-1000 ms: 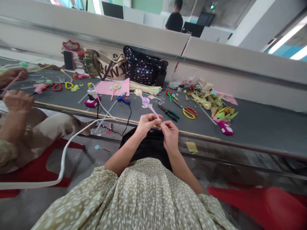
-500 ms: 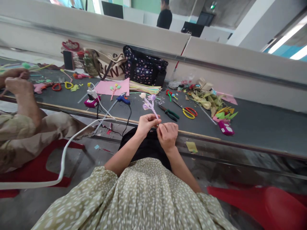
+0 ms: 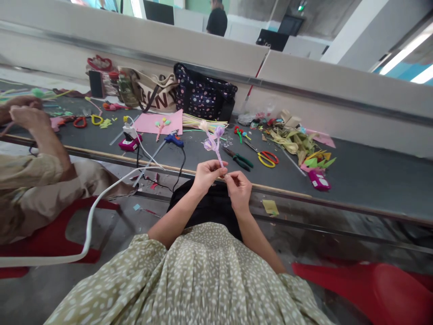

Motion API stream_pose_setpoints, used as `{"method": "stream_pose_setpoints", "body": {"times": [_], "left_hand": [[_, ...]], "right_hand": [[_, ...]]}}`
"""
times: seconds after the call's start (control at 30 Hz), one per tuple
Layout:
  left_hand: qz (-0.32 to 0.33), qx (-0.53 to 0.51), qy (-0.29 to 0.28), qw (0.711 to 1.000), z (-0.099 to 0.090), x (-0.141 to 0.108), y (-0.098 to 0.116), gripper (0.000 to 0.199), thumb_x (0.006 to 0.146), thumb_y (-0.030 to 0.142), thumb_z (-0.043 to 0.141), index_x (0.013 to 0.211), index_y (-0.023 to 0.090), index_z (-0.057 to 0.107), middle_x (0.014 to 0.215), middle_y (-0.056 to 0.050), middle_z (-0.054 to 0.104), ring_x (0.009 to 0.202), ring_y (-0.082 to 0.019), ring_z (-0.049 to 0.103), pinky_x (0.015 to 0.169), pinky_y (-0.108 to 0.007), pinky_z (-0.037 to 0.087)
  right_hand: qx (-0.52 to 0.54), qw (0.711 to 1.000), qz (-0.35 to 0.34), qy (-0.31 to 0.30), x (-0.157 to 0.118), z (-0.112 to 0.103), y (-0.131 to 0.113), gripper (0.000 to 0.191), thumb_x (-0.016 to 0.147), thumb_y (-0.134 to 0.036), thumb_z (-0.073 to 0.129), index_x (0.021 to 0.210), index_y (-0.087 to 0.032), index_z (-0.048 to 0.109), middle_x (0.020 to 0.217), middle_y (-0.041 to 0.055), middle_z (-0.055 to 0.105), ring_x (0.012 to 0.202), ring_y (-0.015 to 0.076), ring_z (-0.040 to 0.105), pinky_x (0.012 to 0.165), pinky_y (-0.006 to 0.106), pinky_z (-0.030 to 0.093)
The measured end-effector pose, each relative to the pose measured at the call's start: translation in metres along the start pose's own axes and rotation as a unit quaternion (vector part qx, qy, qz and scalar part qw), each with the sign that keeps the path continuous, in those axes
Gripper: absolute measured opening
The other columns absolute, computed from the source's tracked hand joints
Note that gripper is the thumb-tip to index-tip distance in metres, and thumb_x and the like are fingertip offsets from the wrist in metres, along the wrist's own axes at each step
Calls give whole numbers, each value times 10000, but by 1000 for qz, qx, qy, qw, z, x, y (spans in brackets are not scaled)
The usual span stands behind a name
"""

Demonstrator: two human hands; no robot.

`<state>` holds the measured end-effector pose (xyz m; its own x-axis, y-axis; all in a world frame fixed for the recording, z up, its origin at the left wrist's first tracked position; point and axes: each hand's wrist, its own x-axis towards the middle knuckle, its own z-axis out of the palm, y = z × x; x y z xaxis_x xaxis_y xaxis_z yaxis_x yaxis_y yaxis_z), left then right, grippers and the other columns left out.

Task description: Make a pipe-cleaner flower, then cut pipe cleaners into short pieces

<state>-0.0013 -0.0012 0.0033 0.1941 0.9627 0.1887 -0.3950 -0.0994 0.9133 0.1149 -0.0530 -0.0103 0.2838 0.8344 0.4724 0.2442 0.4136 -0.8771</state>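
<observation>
Over the front edge of the table I hold a purple pipe-cleaner flower sprig (image 3: 217, 151), its stem tilted, with purple blooms and one cream bloom at the top. My left hand (image 3: 207, 177) pinches the stem between thumb and fingers. Just to the right, my right hand (image 3: 239, 188) is closed with thumb and fingertips at the lower end of the stem, which the fingers mostly hide. Behind the hands lie green-handled pliers (image 3: 239, 160) and scissors (image 3: 267, 159) with red and yellow handles.
A blue glue gun (image 3: 174, 140), a purple power socket (image 3: 129, 142) with cables and a pink sheet (image 3: 145, 123) are left of my hands. Dried husks (image 3: 292, 143) and another purple socket (image 3: 319, 180) lie right. A co-worker's hands (image 3: 29, 115) work at far left.
My right hand has gone from a curled fist to a pinch with its fingers raised. The sprig has turned and moved slightly right. The person in the background has moved left.
</observation>
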Motion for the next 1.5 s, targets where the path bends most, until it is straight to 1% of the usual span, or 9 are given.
{"method": "stream_pose_setpoints", "body": {"times": [0.23, 0.33, 0.43, 0.57, 0.77, 0.93, 1.1, 1.3, 1.5], "left_hand": [[7, -16, -27, 999, 0, -1, 2, 299, 638, 316, 831, 847, 124, 736, 609, 8, 643, 526, -87, 577, 532, -213, 480], [11, -18, -30, 999, 0, -1, 3, 294, 639, 319, 832, 835, 123, 734, 624, 2, 651, 510, -83, 566, 517, -214, 476], [15, -19, -26, 999, 0, -1, 3, 282, 641, 321, 831, 821, 126, 737, 668, -12, 674, 548, -88, 587, 548, -214, 494], [8, -3, -26, 1000, 0, -1, 3, 310, 662, 343, 818, 872, 126, 746, 642, -5, 663, 552, -85, 578, 578, -218, 511], [-9, 16, -9, 1000, 0, 0, 0, 357, 640, 376, 823, 882, 123, 750, 658, -6, 660, 563, -83, 566, 568, -218, 528], [-19, 16, 0, 1000, -2, 2, -4, 365, 599, 339, 847, 877, 125, 746, 642, 5, 647, 570, -87, 567, 576, -227, 536], [-10, 14, 1, 1000, -1, 2, -4, 313, 606, 320, 837, 832, 121, 747, 650, -7, 662, 576, -99, 582, 579, -233, 529], [2, 1, -8, 1000, -1, 0, 0, 284, 629, 310, 827, 830, 126, 749, 604, 4, 647, 549, -84, 568, 576, -219, 506], [0, -11, -21, 1000, 0, 0, 4, 293, 609, 322, 845, 800, 123, 746, 614, -5, 659, 528, -80, 567, 541, -210, 485]], "right_hand": [[226, 956, 187, -16, 4, 4, -2, 157, 738, -279, 702, 662, -214, 581, 597, -50, 576, 556, 110, 526, 615, 256, 448], [256, 942, 215, -27, 4, 5, -2, 179, 728, -281, 706, 645, -214, 563, 572, -52, 559, 550, 115, 526, 604, 261, 450], [192, 973, 131, -2, 3, 5, -1, 143, 774, -280, 686, 690, -213, 592, 617, -46, 575, 578, 117, 523, 621, 264, 442], [-19, 999, -39, 21, -1, 0, 1, 133, 864, -293, 616, 755, -219, 609, 702, -21, 604, 662, 143, 544, 670, 288, 437], [-300, 921, -247, 21, 1, -7, 7, 170, 914, -214, 529, 746, -221, 557, 702, 16, 593, 722, 179, 536, 756, 346, 404], [-375, 878, -296, -16, 1, -10, 9, 148, 912, -195, 516, 776, -227, 566, 729, 28, 592, 759, 192, 540, 805, 377, 378], [-315, 918, -241, -8, -1, -6, 11, 170, 908, -213, 521, 746, -230, 569, 713, 25, 596, 747, 192, 538, 797, 373, 378], [-98, 992, -75, 9, -2, -2, 4, 139, 886, -298, 585, 772, -225, 615, 736, -2, 625, 702, 166, 555, 714, 312, 429], [124, 990, 72, -5, 1, 2, 2, 152, 805, -316, 678, 709, -219, 610, 649, -39, 588, 605, 122, 525, 628, 264, 428]]}}
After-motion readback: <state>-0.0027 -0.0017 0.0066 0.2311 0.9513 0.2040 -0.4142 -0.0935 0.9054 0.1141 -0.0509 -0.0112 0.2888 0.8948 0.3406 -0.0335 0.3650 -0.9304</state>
